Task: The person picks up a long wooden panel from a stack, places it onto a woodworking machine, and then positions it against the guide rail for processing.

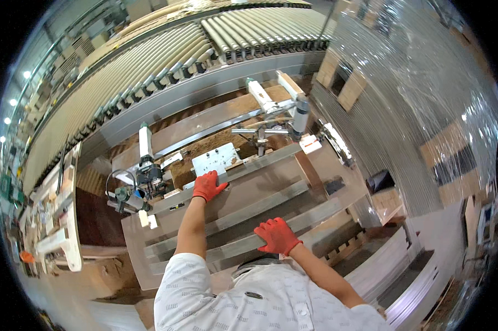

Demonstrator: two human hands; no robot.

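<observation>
My left hand (207, 186), in a red glove, rests at the near edge of a pale metal plate (216, 158) with small holes. Its thumb stands apart to the right, and the fingers lie over the bar there. My right hand (278, 236), also red-gloved, lies on the nearest grey rail (312, 216) of the machine bed with its fingers spread to the left. Neither hand shows anything held. Between the hands runs another grey rail (260, 206). Sawdust (218, 142) covers the area behind the plate.
Clamping units with cylinders stand left (146, 144) and right (299, 116) of the plate. Beyond lies a roller conveyor (155, 69). A tall film-wrapped stack of grey boards (381, 110) rises at the right. A wooden bench (67, 220) stands left; long pale panels (381, 265) lie near right.
</observation>
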